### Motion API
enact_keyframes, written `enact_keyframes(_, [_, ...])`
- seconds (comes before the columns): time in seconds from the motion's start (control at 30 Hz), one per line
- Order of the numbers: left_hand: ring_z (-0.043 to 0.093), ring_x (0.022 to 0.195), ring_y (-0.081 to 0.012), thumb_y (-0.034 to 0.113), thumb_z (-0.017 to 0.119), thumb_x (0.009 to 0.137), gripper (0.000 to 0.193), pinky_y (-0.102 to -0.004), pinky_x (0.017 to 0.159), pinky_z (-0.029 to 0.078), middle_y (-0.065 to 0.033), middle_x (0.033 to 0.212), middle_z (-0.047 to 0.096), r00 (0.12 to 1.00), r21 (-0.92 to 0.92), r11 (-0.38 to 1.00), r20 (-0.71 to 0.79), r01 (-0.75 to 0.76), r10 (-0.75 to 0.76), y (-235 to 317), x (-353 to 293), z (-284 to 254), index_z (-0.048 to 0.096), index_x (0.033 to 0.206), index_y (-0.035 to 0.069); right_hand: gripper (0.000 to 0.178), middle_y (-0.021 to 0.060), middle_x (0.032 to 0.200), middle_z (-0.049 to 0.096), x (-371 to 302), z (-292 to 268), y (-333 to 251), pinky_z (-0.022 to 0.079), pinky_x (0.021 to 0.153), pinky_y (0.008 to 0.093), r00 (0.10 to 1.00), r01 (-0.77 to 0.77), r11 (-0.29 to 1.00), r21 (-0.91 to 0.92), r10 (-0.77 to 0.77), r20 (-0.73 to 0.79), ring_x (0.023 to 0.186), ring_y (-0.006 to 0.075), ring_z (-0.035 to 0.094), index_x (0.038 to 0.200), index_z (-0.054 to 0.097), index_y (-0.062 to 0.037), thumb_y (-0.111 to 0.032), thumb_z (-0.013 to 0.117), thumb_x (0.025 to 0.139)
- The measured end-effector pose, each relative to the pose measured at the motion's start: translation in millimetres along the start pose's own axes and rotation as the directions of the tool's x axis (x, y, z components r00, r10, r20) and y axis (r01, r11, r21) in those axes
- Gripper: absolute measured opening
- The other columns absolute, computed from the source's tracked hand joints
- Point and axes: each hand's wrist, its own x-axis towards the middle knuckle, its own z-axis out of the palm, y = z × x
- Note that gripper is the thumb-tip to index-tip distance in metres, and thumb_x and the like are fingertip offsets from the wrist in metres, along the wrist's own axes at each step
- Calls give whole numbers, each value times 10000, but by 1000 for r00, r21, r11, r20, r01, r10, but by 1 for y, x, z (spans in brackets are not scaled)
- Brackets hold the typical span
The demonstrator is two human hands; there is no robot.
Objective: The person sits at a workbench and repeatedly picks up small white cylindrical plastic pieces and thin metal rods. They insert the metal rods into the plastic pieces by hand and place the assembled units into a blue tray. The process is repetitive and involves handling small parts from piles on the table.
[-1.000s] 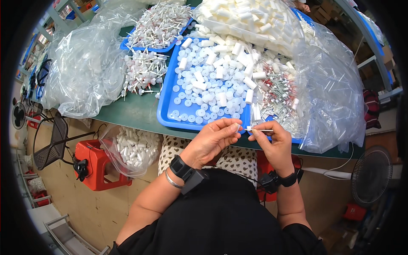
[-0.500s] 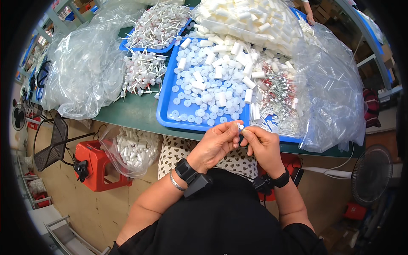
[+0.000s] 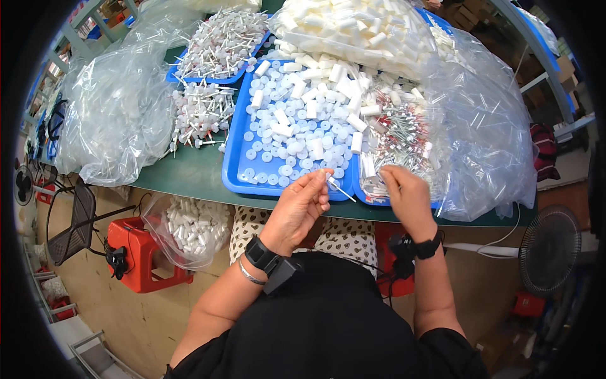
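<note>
My left hand (image 3: 302,207) pinches a small white thin-stemmed piece (image 3: 341,188) between thumb and forefinger, over the front edge of the blue tray (image 3: 230,170). The stem slants down to the right. My right hand (image 3: 409,197) is closed, thumb and forefinger together, over the front of the heap of thin metal pins (image 3: 405,136); whether anything is in the fingertips I cannot make out. Translucent round discs (image 3: 291,148) and white foam-like cylinders (image 3: 317,149) lie loose in the blue tray, beside the pins.
A large bag of white cylinders (image 3: 360,31) lies behind the tray. Finished-looking stemmed pieces (image 3: 221,44) heap up at the back left, with another pile (image 3: 202,110) before them. Clear plastic bags (image 3: 117,117) flank both sides. A red stool (image 3: 136,256) and a fan (image 3: 549,249) stand below.
My hands have parted: the right has moved right toward the pins, while the left has shifted slightly left, keeping the thin-stemmed piece. The whole view has shifted a little.
</note>
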Motion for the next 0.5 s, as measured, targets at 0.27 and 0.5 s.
enact_keyframes(0.27, [694, 1047, -180, 299, 596, 1065, 444, -303, 923, 583, -122, 1142, 691, 1000, 63, 998, -4, 21, -21, -3, -5, 9, 551, 1379, -13, 33, 149, 871, 612, 14, 12, 41, 546, 680, 466, 979, 120, 904, -410, -40, 199, 795, 363, 669, 860, 636, -23, -47, 648, 879])
enact_keyframes(0.5, [689, 1119, -225, 230, 581, 1071, 439, -325, 979, 575, -162, 1210, 682, 999, 45, 998, -23, -39, 41, 4, -5, 13, 520, 1411, -41, 120, 135, 909, 667, 6, -4, 7, 538, 636, 393, 990, -110, 987, 114, 99, 95, 691, 270, 682, 957, 634, -19, -36, 723, 879])
